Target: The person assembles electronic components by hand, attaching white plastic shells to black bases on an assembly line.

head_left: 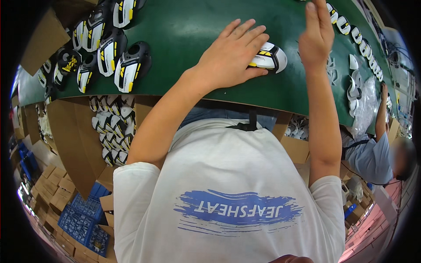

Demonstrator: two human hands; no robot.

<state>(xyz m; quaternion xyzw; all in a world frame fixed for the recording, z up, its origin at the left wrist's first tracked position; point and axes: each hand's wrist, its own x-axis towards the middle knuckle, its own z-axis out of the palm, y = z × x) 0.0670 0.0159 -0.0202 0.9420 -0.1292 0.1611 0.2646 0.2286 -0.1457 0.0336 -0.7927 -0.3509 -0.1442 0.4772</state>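
My left hand (232,55) grips a white, black and yellow curved plastic shell (276,61) on the green table (175,48). Its thumb lies along the shell's near side and the fingers reach over the far side; the palm hides the shell's left part. To the right, my right hand (316,37) is raised over the table, apart from the shell. Its fingers stretch toward the top edge, which cuts some off; slightly blurred, it shows nothing held.
Several similar shells (131,65) stand at the table's left. White parts (362,46) line the right edge, near loose white pieces (353,87) and a clear plastic bag (366,107). Below sit a carton of shells (79,140) and blue crates (79,215). A co-worker (372,153) works at right.
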